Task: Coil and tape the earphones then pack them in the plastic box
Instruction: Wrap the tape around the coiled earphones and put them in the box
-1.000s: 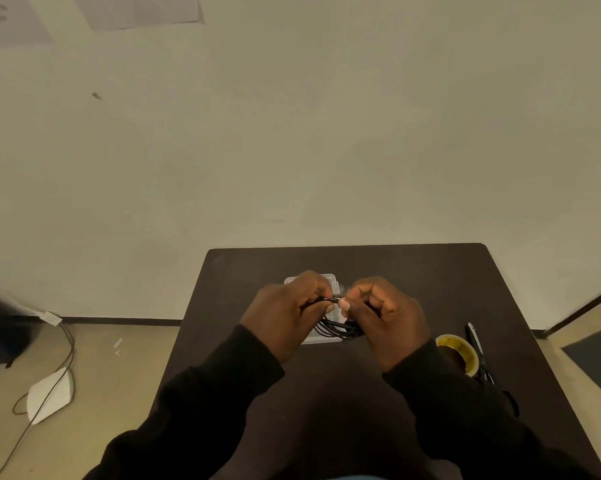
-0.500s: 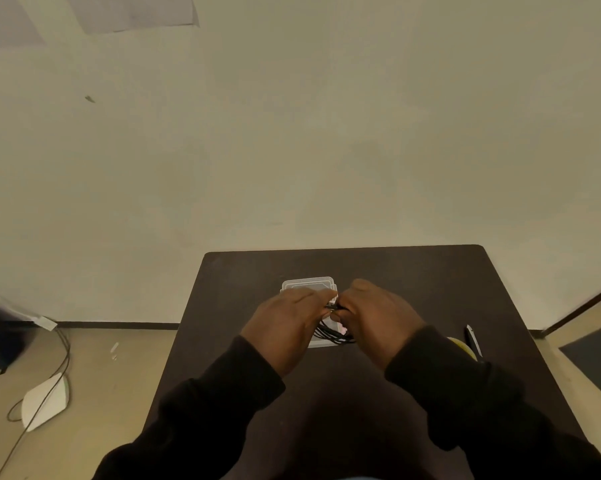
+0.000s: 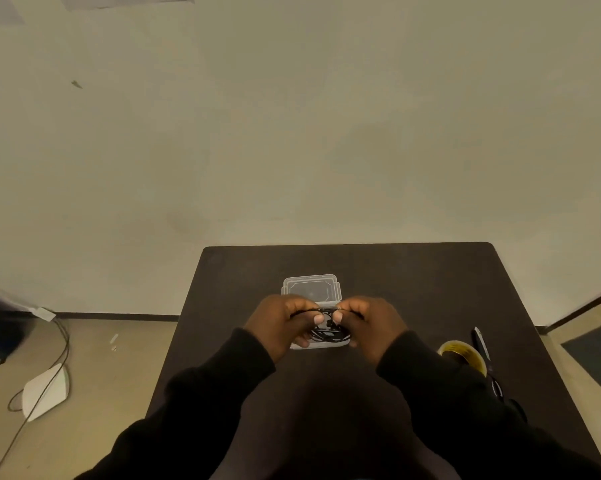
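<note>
A coiled black earphone cable (image 3: 328,332) is pinched by both the left hand (image 3: 285,323) and right hand (image 3: 372,325) above the open clear plastic box (image 3: 312,289); taping appears underway, packing remains, yellow tape roll (image 3: 463,355) at four o'clock.

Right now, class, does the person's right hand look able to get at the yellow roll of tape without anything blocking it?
Probably yes, once freed. The yellow roll of tape lies on the dark table just beside the right hand, with nothing between them; but both hands are pinching the black coiled earphones.
</note>
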